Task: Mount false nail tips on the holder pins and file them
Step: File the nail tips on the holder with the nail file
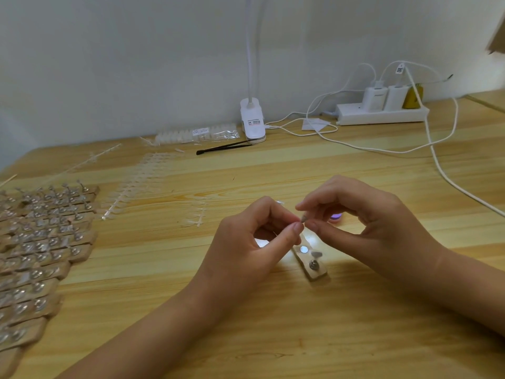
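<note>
Small grey holder pin point(303, 218) sits above the pale wooden holder strip with round metal studs point(314, 269), mid-table. Left hand point(254, 242) and right hand point(363, 222) both pinch it, thumb to forefinger. I can't make out any clear tip. Risk, I'd judge: the pin slips or tilts, and the tip seats crooked or drops among the clear plastic tip sprues point(131, 187) on the striped wooden table point(273, 337).
</note>
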Tool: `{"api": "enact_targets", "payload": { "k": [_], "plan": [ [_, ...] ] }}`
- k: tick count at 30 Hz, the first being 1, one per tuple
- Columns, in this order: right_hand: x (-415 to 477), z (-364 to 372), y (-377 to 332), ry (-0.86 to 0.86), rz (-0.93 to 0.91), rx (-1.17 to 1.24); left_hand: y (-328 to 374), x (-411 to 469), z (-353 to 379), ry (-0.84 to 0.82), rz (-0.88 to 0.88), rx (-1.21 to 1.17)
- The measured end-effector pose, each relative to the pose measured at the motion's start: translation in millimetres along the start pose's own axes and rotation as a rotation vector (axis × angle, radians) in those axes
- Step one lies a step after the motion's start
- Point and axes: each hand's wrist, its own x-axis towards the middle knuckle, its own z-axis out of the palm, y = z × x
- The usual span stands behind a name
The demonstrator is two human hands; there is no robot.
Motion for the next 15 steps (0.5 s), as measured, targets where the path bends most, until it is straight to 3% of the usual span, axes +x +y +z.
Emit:
{"api": "enact_targets", "payload": {
  "k": [15],
  "plan": [
    [-1.9, 6.1, -4.3, 0.017, 0.165, 0.353, 1.1, -0.5, -1.4, 0.009, 0.065, -0.14]
  ]
}}
